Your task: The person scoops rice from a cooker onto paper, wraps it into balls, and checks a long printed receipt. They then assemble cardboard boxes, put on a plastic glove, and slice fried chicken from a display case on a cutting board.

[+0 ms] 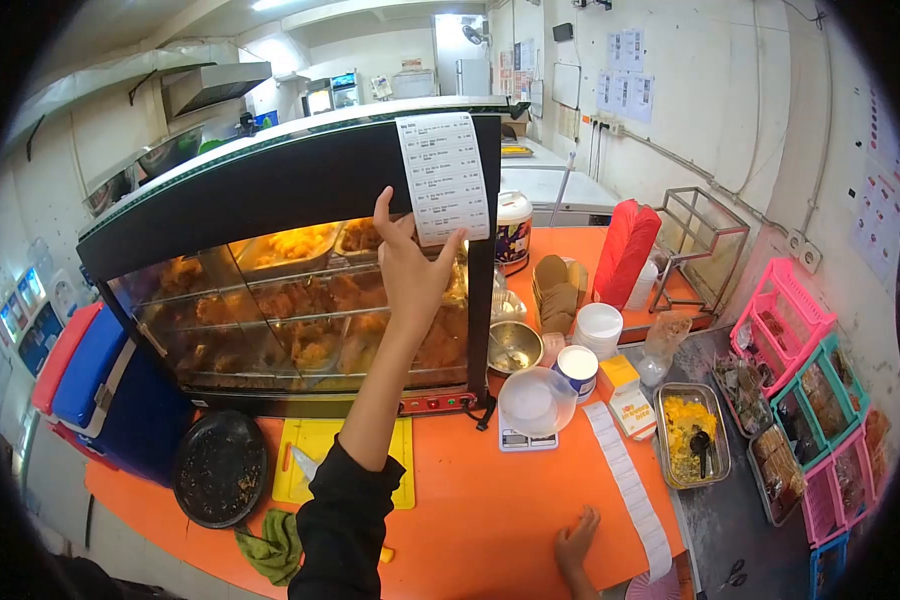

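Note:
A printed paper order slip hangs from the top of the black frame of a glass food warmer. My left hand is raised in front of it, thumb at the slip's lower right corner, another finger stretched up left of the slip. Fried food on trays shows behind the warmer's glass. My right hand rests low over the orange table, holding nothing, fingers loosely apart. Right of it runs a long strip of white paper.
A yellow cutting board with a knife, a black pan and a green cloth lie left. A scale bears a plastic bowl. Farther right are a metal tray of yellow food and coloured baskets.

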Motion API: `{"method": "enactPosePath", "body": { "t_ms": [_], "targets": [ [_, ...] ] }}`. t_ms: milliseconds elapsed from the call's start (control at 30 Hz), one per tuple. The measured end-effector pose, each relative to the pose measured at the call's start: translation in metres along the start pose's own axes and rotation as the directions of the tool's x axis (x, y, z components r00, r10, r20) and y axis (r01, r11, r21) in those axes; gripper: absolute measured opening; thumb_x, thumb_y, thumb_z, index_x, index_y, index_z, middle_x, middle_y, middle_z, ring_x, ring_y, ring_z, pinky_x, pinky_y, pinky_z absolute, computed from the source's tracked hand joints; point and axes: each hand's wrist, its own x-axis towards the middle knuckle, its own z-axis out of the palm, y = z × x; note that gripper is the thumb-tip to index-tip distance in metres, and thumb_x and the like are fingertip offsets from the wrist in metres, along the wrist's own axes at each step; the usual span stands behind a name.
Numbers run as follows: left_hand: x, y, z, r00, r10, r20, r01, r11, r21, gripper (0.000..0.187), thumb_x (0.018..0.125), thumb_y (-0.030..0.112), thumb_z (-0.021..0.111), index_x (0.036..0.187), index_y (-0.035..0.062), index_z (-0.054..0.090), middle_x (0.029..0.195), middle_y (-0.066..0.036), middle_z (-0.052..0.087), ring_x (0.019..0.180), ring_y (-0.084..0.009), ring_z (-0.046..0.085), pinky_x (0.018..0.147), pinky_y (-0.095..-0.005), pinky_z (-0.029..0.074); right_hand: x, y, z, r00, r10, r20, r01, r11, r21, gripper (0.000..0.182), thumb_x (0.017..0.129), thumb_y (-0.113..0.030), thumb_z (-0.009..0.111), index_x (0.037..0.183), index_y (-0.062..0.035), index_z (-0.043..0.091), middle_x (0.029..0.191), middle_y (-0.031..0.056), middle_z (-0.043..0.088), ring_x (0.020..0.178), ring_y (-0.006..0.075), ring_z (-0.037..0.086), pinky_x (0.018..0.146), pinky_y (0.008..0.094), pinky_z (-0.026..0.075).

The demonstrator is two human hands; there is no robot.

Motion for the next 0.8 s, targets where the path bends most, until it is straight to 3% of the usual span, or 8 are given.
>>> {"method": "enactPosePath", "body": {
  "t_ms": [167,267,333,367,433,667,800],
  "targets": [
    [-0.01,-0.014,0.002,0.998,-0.046,-0.041,0.044,0.998,-0.043,0.079,0.073,0.018,0.071,0.132,0.0081,0.018,0.086,-0.011,0.065,0.087,-0.0226,0.058,0.082,-0.0388,0.038,0.0,-0.004,0.002,1.0,0.011,0.025,-0.008,0.992,-0.122,0.06,0.064,0.002,0.05,0.122,0.0063,0.033,0.117,0.0233,0.037,0.105,0.0361,0.041,0.094,0.0436,0.032],
    [-0.018,-0.006,-0.007,0.995,-0.096,-0.024,0.092,0.987,-0.136,0.079,0.074,0.014,0.07,0.133,0.0099,0.018,0.084,-0.011,0.065,0.081,-0.0181,0.06,0.073,-0.0317,0.042,0.0,-0.012,0.0,1.0,-0.001,0.019,0.004,0.985,-0.171,0.059,0.066,0.0,0.05,0.122,0.0059,0.034,0.117,0.0236,0.038,0.108,0.0369,0.039,0.095,0.0443,0.03],
    [-0.023,-0.01,-0.01,0.977,-0.2,0.07,0.211,0.955,-0.208,0.079,0.074,0.008,0.068,0.134,0.0108,0.018,0.08,-0.01,0.065,0.078,-0.0139,0.062,0.068,-0.0255,0.044,-0.001,-0.014,0.0,1.0,0.007,0.019,-0.003,0.982,-0.187,0.058,0.067,-0.001,0.05,0.122,0.0059,0.034,0.118,0.0238,0.039,0.109,0.0375,0.038,0.096,0.0445,0.029],
    [-0.027,-0.011,-0.011,0.977,-0.201,0.07,0.212,0.955,-0.208,0.079,0.074,0.008,0.068,0.134,0.0108,0.018,0.08,-0.01,0.065,0.078,-0.0139,0.062,0.068,-0.0255,0.044,-0.001,-0.011,0.001,0.999,0.015,0.033,-0.009,0.984,-0.18,0.057,0.068,-0.001,0.05,0.122,0.006,0.034,0.118,0.0239,0.039,0.109,0.0377,0.038,0.096,0.0446,0.029],
    [-0.031,-0.006,-0.014,0.951,-0.271,0.151,0.309,0.866,-0.392,0.074,0.074,0.004,0.067,0.132,0.0085,0.021,0.078,-0.008,0.064,0.081,-0.0128,0.061,0.072,-0.0249,0.044,0.0,-0.011,0.001,0.999,0.024,0.047,-0.016,0.984,-0.175,0.057,0.069,-0.002,0.05,0.122,0.0061,0.034,0.118,0.024,0.039,0.11,0.0379,0.037,0.096,0.0446,0.028],
    [-0.04,-0.011,-0.016,0.955,-0.231,0.185,0.286,0.882,-0.375,0.064,0.075,0.002,0.065,0.127,0.0037,0.028,0.078,-0.008,0.064,0.079,-0.0124,0.061,0.073,-0.0254,0.047,0.003,-0.017,-0.002,0.997,0.032,0.077,-0.016,0.98,-0.197,0.053,0.068,-0.002,0.049,0.118,0.0057,0.037,0.112,0.0241,0.041,0.106,0.0389,0.039,0.094,0.0458,0.03],
    [-0.041,-0.009,-0.015,0.932,-0.285,0.223,0.36,0.778,-0.515,0.06,0.077,0.0,0.063,0.126,0.0036,0.029,0.081,-0.009,0.063,0.078,-0.0132,0.061,0.072,-0.0242,0.048,0.002,-0.017,-0.001,0.998,0.017,0.053,-0.005,0.976,-0.216,0.05,0.067,-0.003,0.049,0.116,0.0048,0.039,0.109,0.0233,0.042,0.104,0.0389,0.039,0.092,0.0458,0.032]
  ]
}}
